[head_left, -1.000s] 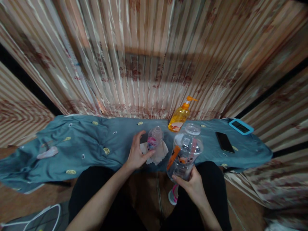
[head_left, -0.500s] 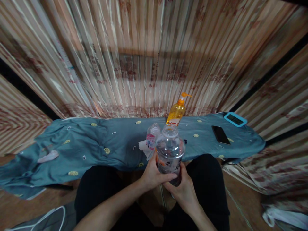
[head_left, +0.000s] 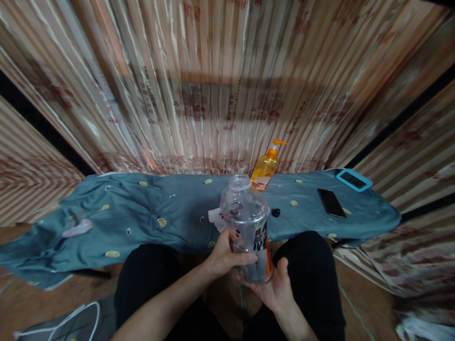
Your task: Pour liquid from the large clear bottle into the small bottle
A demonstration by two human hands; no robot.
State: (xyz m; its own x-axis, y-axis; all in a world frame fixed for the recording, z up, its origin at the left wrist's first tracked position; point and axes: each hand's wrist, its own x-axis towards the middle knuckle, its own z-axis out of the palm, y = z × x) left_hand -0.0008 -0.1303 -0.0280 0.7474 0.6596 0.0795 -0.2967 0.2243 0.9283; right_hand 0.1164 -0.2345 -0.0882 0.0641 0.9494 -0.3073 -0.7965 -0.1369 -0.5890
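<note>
A large clear bottle (head_left: 249,237) with an open mouth and a black and orange label stands slightly tilted between my hands, above my lap. My left hand (head_left: 227,253) wraps round its left side, thumb across the front. Under and beside its base is my right hand (head_left: 272,284), its thumb raised and its palm against the bottle. Behind the bottle, a white tissue (head_left: 215,217) lies on the blue cloth. A small black object (head_left: 276,212) rests just right of the bottle. Further back stands a yellow pump bottle (head_left: 265,169) with an orange top.
The blue patterned cloth (head_left: 185,203) covers a long narrow table. A black phone (head_left: 331,202) and a blue-framed digital clock (head_left: 354,180) lie at its right end, a whitish item (head_left: 77,228) at its left. Pleated curtains (head_left: 213,85) hang behind.
The large bottle is more upright and its label shows more. My right hand has shifted to the base, thumb lifted away. The small clear bottle behind is now hidden, while the black object shows fully.
</note>
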